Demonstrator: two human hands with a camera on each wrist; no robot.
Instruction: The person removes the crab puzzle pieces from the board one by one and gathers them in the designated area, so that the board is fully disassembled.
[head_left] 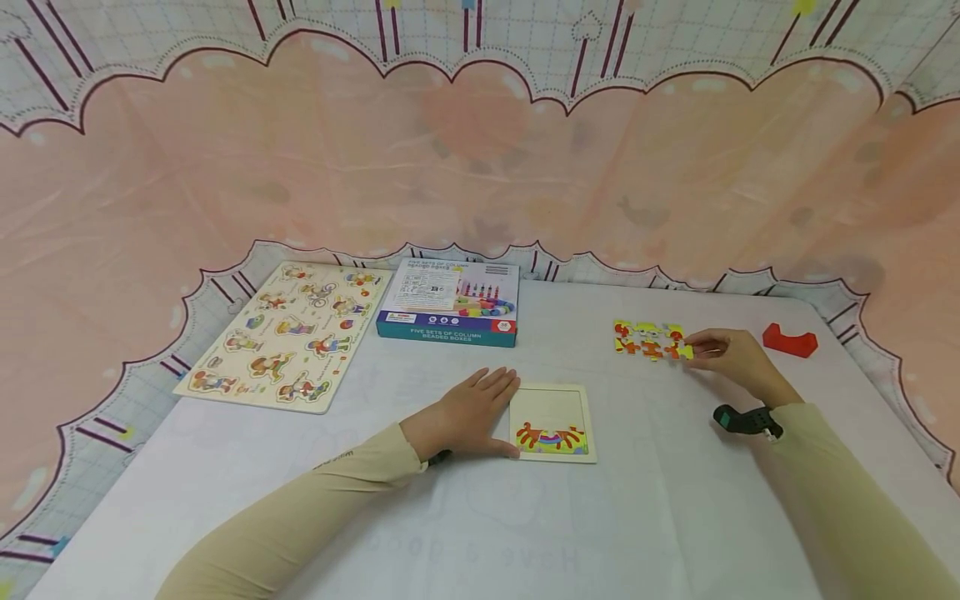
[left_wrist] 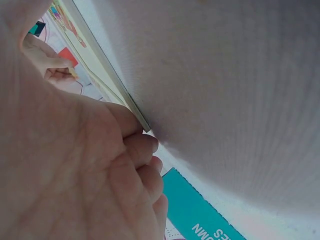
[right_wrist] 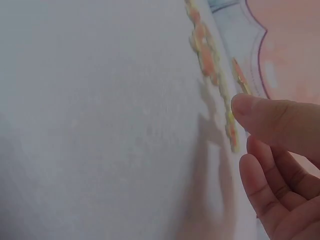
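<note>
My left hand (head_left: pixel 468 417) lies with fingers spread along the left side of a small square wooden puzzle tray (head_left: pixel 550 397). Its thumb is at the tray's lower left corner, and in the left wrist view the fingers touch the tray's edge (left_wrist: pixel 127 95). Assembled puzzle pieces (head_left: pixel 551 440) with orange legs and a rainbow fill the tray's bottom. Over on the right, my right hand (head_left: pixel 723 358) pinches a small orange-and-yellow puzzle piece (right_wrist: pixel 240 75) between thumb and a mostly hidden finger. Several loose puzzle pieces (head_left: pixel 641 342) in yellow, red and orange lie by its fingertips.
A large wooden picture board (head_left: pixel 262 342) lies at the back left. Beside it sits a flat teal-and-purple box (head_left: pixel 450 300). A red notched block (head_left: pixel 789 340) lies right of my right hand, on the white table (head_left: pixel 637 517).
</note>
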